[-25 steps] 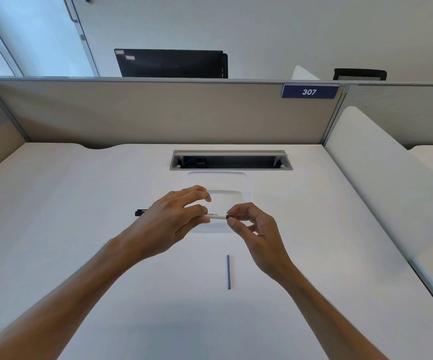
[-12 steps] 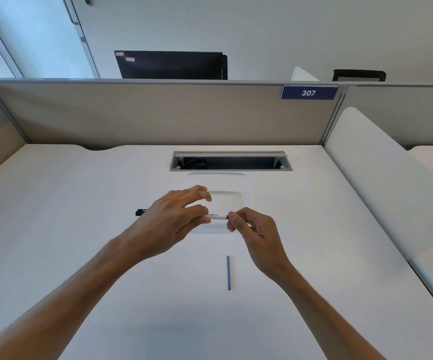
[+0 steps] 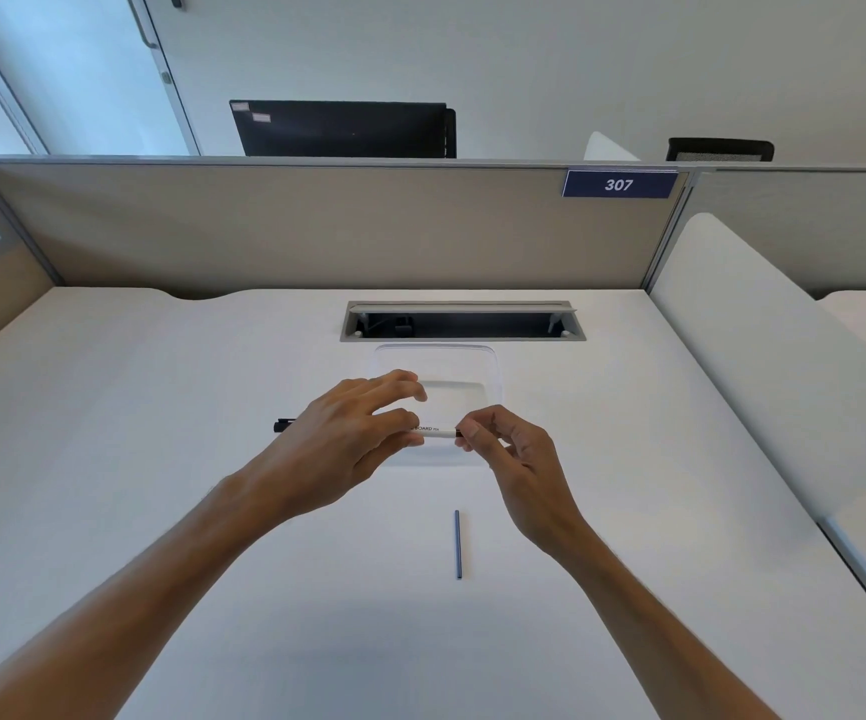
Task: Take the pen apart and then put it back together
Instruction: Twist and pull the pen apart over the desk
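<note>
A white pen barrel [image 3: 435, 430] with black lettering is held level above the desk. My left hand [image 3: 339, 441] wraps its middle, and the pen's black end [image 3: 283, 424] sticks out to the left of that hand. My right hand [image 3: 511, 459] pinches the barrel's right end between thumb and fingertips; what sits at that end is hidden by the fingers. A thin blue refill tube [image 3: 457, 544] lies loose on the desk, below and between my hands, pointing towards me.
A shallow clear plastic tray [image 3: 490, 363] sits on the white desk [image 3: 160, 433] just behind my hands. Beyond it is an open cable slot [image 3: 464, 322], then a beige partition [image 3: 316, 226]. A white divider [image 3: 763, 366] stands on the right.
My right hand's fingers have shifted slightly around the barrel's right end. The left hand, the pen and the blue tube have hardly moved.
</note>
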### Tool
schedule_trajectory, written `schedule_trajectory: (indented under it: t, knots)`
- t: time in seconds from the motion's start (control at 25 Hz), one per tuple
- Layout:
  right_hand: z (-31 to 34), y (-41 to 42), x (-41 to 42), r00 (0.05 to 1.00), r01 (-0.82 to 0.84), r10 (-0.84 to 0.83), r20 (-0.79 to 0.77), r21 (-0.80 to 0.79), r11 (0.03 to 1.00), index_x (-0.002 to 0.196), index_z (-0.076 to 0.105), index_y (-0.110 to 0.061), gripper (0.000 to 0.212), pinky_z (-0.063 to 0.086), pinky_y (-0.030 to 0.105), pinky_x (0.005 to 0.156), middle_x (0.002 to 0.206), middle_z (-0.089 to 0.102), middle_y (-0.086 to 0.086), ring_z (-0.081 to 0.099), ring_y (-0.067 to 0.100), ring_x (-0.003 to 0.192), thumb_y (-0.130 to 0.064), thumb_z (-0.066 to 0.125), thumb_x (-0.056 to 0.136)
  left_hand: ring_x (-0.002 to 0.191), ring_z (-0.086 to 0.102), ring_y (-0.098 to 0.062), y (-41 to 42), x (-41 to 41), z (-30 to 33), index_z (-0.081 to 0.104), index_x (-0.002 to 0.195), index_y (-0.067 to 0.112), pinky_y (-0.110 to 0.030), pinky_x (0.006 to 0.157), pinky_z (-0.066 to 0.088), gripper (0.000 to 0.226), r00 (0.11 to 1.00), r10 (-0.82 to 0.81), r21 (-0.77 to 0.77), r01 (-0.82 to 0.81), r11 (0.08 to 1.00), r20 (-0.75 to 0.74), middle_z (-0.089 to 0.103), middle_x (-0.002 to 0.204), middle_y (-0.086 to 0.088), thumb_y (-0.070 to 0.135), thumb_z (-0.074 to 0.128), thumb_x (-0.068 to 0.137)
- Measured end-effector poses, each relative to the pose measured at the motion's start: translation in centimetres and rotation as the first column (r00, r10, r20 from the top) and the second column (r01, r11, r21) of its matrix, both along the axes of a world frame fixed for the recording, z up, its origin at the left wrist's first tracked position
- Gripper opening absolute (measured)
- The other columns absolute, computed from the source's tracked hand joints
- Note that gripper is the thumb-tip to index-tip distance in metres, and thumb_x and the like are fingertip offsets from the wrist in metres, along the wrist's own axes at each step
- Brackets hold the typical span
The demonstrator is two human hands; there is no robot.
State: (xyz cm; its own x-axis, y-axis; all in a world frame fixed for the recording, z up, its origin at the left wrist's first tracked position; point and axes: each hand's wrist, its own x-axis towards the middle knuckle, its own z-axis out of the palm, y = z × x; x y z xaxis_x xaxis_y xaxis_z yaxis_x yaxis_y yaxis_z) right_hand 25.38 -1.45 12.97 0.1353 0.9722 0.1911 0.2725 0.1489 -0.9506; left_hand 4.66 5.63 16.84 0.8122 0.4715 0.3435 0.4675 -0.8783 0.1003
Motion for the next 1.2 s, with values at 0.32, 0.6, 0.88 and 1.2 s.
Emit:
schedule_trajectory:
  t: [0.32, 0.6, 0.88, 1.2]
  knots:
    - [0.2, 0.0, 0.1, 0.998, -0.022, 0.022, 0.055, 0.002, 1.0, 0.082, 0.07, -0.022, 0.022, 0.047, 0.029, 0.073, 0.078, 0.072, -0.011, 0.065, 0.006, 0.082, -0.035, 0.059, 0.095, 0.113, 0.059, -0.028, 0.1, -0.3, 0.1, 0.064, 0.098, 0.014, -0.044, 0.084, 0.05, 0.034, 1.0, 0.015, 0.004, -0.016, 1.0, 0.015, 0.056, 0.133, -0.005, 0.038, 0.04, 0.1]
    - [0.4, 0.1, 0.0, 0.999, -0.003, 0.003, 0.045, 0.012, 1.0, 0.087, 0.067, -0.024, 0.016, 0.047, 0.029, 0.073, 0.082, 0.07, -0.014, 0.064, 0.008, 0.085, -0.038, 0.06, 0.088, 0.091, 0.061, -0.022, -0.2, -0.2, 0.4, 0.063, 0.097, 0.014, -0.04, 0.063, 0.052, 0.028, 1.0, 0.003, 0.024, -0.004, 1.0, 0.025, 0.061, 0.122, 0.001, 0.034, 0.043, 0.1]
    - [0.5, 0.8, -2.4, 0.991, 0.133, -0.132, -0.024, 0.053, 0.99, 0.052, 0.038, -0.001, 0.07, 0.028, 0.038, 0.049, 0.048, 0.036, 0.018, 0.032, 0.019, 0.048, -0.057, 0.044, 0.094, 0.081, 0.054, -0.017, -1.2, 0.6, 0.6, 0.062, 0.101, 0.014, -0.036, 0.049, 0.049, 0.023, 1.0, -0.001, 0.027, 0.001, 1.0, 0.026, 0.063, 0.107, 0.003, 0.029, 0.045, 0.101]
    - [0.8, 1.1, -3.3, 0.976, 0.211, -0.208, -0.063, 0.055, 0.976, 0.041, 0.023, -0.026, 0.062, 0.02, 0.022, 0.043, 0.037, 0.023, -0.009, 0.022, 0.01, 0.04, -0.042, 0.048, 0.096, 0.081, 0.054, -0.015, -1.7, 0.4, 1.2, 0.062, 0.101, 0.015, -0.034, 0.048, 0.048, 0.026, 1.0, 0.004, 0.048, -0.005, 0.999, 0.017, 0.063, 0.103, 0.005, 0.031, 0.041, 0.1]
